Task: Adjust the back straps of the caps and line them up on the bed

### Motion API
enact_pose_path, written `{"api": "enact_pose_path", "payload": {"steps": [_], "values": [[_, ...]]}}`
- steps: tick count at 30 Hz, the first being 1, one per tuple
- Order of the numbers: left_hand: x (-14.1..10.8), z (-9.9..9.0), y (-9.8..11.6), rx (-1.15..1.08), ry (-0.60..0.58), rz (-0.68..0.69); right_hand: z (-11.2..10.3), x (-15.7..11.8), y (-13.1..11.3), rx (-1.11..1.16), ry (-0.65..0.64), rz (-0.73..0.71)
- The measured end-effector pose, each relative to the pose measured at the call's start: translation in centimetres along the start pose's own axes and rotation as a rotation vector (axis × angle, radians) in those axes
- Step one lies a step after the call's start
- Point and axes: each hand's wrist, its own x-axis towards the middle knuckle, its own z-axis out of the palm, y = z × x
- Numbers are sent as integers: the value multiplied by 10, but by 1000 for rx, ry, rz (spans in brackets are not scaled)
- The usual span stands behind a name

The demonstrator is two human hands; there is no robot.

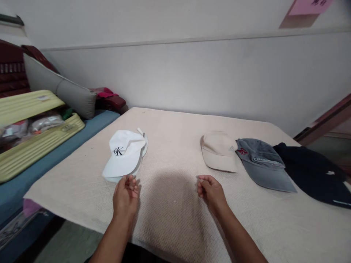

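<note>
My left hand (126, 195) is just in front of the brim of a white cap (127, 151) with a black CK print. Its fingers are loosely bent and somewhat apart, with nothing in them; whether the fingertips touch the brim I cannot tell. A second pale brim shows beneath the white cap. My right hand (211, 191) hovers over the cloth, nearest to a beige cap (219, 151); its fingers are curled in towards the thumb and no object shows in them. Further right lie a grey cap (264, 164) with a red emblem and a dark navy cap (315, 173).
A cream textured cloth (172, 128) covers the table, which meets a white wall (175, 76) at the back. On the left, a blue bench (63, 149) carries a grey cushion (74, 91) and an open yellow-green container (52, 137) with bagged things. A pink paper (309, 7) hangs upper right.
</note>
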Motion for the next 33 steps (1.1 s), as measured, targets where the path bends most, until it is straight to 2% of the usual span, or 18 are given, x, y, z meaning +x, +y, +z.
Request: {"api": "enact_pose_path", "payload": {"steps": [6,10,13,17,19,21,23,25,27,30,31,33], "values": [[14,13,12,36,-44,61,2,-1,0,-69,7,13],[15,20,11,32,-81,116,3,-1,-1,-110,-18,41],[3,26,3,13,-146,181,4,-4,-2,-128,-62,57],[-30,33,-19,86,-354,243,8,-14,-8,-81,-215,58],[-50,34,-36,162,-441,177,10,-19,-14,10,-317,54],[-69,30,-55,247,-508,56,10,-24,-22,153,-411,42],[-85,21,-74,340,-556,-66,6,-26,-31,308,-456,16],[-98,11,-90,461,-599,-160,-2,-26,-41,425,-395,-12],[-107,0,-103,594,-671,-243,-15,-25,-50,478,-273,1],[-111,-9,-108,696,-805,-408,-36,-27,-59,478,-192,88],[-110,-9,-106,673,-801,-452,-42,-29,-62,478,-201,110],[-105,-7,-95,585,-715,-505,-52,-34,-65,486,-228,130]]}}
